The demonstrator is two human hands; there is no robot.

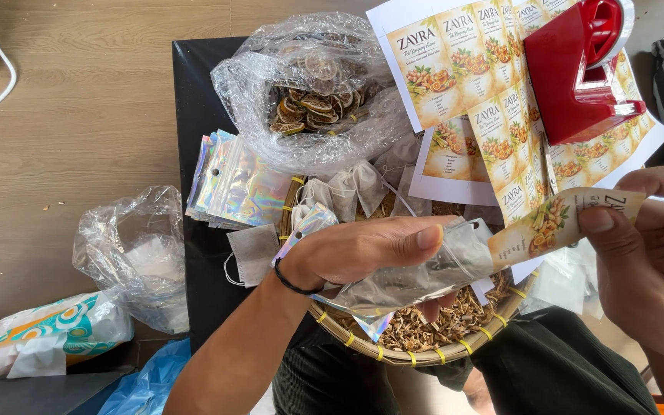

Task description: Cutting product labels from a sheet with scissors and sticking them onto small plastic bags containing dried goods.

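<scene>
Wooden floor [78, 100] fills the left, where a crumpled clear bag [128, 253] sits beside a printed packet [48, 334] cut off by the edge. On the black desk [194, 92] lies a stack of iridescent pouches [240, 188], then a plastic bag of dried slices [313, 104], its contents blurred by the film. The left hand [363, 250] pinches a shiny clear pouch [416, 280] over a woven basket [416, 353] of dried shreds, mostly hidden beneath the hand. The right hand [655, 261], cut off at the frame, pinches a printed label [559, 223] whose end meets the pouch mouth. Label sheets [486, 84] lie under a red tape dispenser [578, 69].
</scene>
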